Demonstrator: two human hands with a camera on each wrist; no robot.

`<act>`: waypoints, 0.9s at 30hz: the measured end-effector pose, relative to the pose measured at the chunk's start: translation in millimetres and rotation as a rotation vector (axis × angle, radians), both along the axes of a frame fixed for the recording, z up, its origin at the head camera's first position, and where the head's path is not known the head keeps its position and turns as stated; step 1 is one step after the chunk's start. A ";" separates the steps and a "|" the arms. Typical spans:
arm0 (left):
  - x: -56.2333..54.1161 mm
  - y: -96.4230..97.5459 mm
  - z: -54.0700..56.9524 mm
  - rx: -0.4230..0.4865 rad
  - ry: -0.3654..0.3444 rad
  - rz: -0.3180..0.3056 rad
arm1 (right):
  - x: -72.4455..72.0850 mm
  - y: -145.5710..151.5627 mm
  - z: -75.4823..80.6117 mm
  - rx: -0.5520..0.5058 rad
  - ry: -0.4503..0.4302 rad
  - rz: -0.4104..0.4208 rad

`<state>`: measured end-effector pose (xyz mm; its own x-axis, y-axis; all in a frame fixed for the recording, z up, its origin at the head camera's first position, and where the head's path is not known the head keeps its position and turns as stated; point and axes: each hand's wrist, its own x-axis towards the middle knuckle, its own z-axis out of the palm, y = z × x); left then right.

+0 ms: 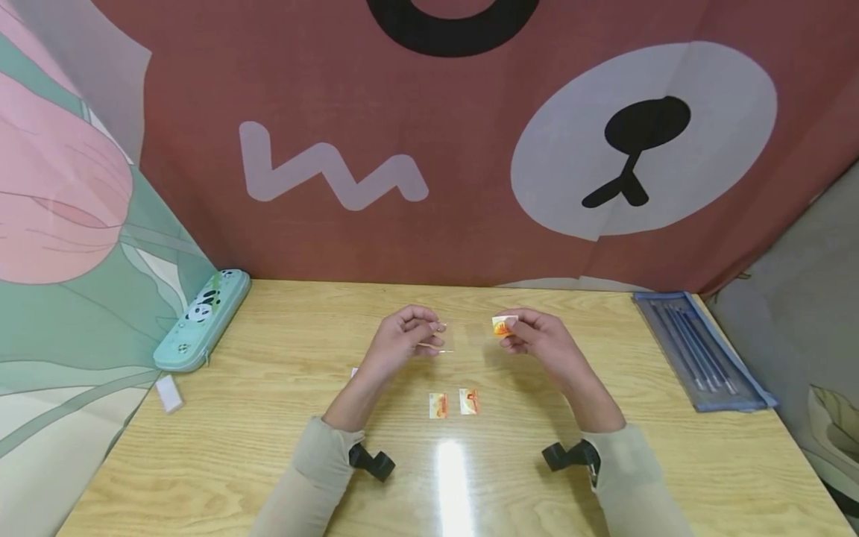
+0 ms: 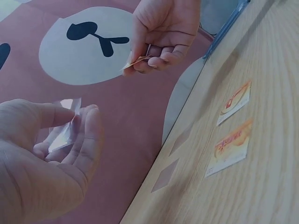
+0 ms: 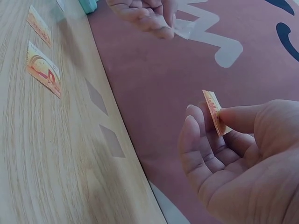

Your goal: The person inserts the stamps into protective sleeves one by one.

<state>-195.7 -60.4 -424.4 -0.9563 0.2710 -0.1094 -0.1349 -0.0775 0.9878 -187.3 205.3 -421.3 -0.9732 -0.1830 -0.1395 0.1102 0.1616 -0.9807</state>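
My left hand (image 1: 406,339) pinches a small clear plastic sleeve (image 2: 65,130) between thumb and fingers, above the table. To its right, my right hand (image 1: 540,339) holds an orange and white postage stamp (image 1: 503,326) with toothed edges, thumb on one face and fingers behind. A gap separates the two hands. Lying on the wood nearer to me are two more orange stamps, one on the left (image 1: 438,406) and one on the right (image 1: 468,401). Two thin greyish rectangles (image 3: 111,141) lie flat on the table beyond them.
A mint panda pencil case (image 1: 201,321) stands at the back left, with a small white block (image 1: 169,394) in front of it. On the right lies a blue-edged mesh pouch (image 1: 701,350) with several pencils inside. A printed cloth (image 1: 335,246) rises behind the table's back edge.
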 end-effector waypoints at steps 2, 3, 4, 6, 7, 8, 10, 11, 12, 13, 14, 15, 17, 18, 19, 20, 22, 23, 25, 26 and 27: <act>-0.1 0.0 -0.8 -0.003 -0.001 0.004 | -0.2 0.5 -0.4 0.001 -0.005 0.006; -0.3 0.2 -1.4 -0.001 -0.001 0.004 | -0.2 0.7 -0.5 -0.001 -0.008 0.008; -0.5 0.4 -2.0 0.001 -0.004 0.001 | -0.3 1.0 -0.4 -0.005 -0.011 0.010; -0.7 0.6 -3.4 0.007 -0.007 -0.011 | -0.3 1.8 -0.3 -0.012 -0.014 0.013; -0.6 0.8 -3.7 0.008 -0.009 -0.019 | -0.2 2.0 0.1 -0.017 -0.015 0.014; -0.6 0.9 -4.1 0.010 -0.011 -0.027 | -0.1 2.2 0.5 -0.022 -0.015 0.016; 0.0 1.2 -3.9 0.010 -0.015 -0.039 | 0.3 2.2 1.7 -0.030 -0.015 0.017; 0.2 1.2 -3.7 0.006 -0.016 -0.044 | 0.6 2.1 2.3 -0.032 -0.015 0.017; 0.6 1.2 -3.5 0.001 -0.017 -0.047 | 0.9 2.0 3.0 -0.034 -0.012 0.021; 0.7 1.2 -3.5 -0.005 -0.020 -0.047 | 1.1 1.9 3.4 -0.036 -0.012 0.024; 1.0 1.1 -3.4 -0.012 -0.020 -0.046 | 1.3 1.7 3.7 -0.039 -0.011 0.025; 1.0 1.0 -3.5 -0.018 -0.021 -0.046 | 1.4 1.3 3.6 -0.042 -0.012 0.024; 0.9 0.9 -4.0 -0.023 -0.027 -0.039 | 1.9 0.6 3.7 -0.047 -0.012 0.030; 0.8 0.9 -4.2 -0.022 -0.029 -0.036 | 2.0 0.4 3.6 -0.048 -0.011 0.033; 0.5 0.9 -4.7 -0.020 -0.031 -0.033 | 2.3 -0.1 3.7 -0.049 -0.012 0.033; 0.4 1.0 -4.9 -0.019 -0.032 -0.031 | 2.5 -0.6 3.8 -0.050 -0.012 0.034; -0.1 1.1 -5.4 -0.016 -0.035 -0.032 | 3.1 -1.1 4.3 -0.050 -0.011 0.039; -0.1 1.1 -5.3 -0.019 -0.033 -0.037 | 3.2 -1.3 4.6 -0.048 -0.009 0.041; -0.3 1.0 -5.7 -0.025 -0.032 -0.048 | 3.7 -2.3 5.5 -0.047 -0.008 0.037; -0.3 0.9 -5.6 -0.030 -0.028 -0.054 | 3.7 -2.7 5.8 -0.046 -0.008 0.035; -0.2 0.9 -5.5 -0.032 -0.028 -0.060 | 3.7 -3.2 6.0 -0.046 -0.010 0.033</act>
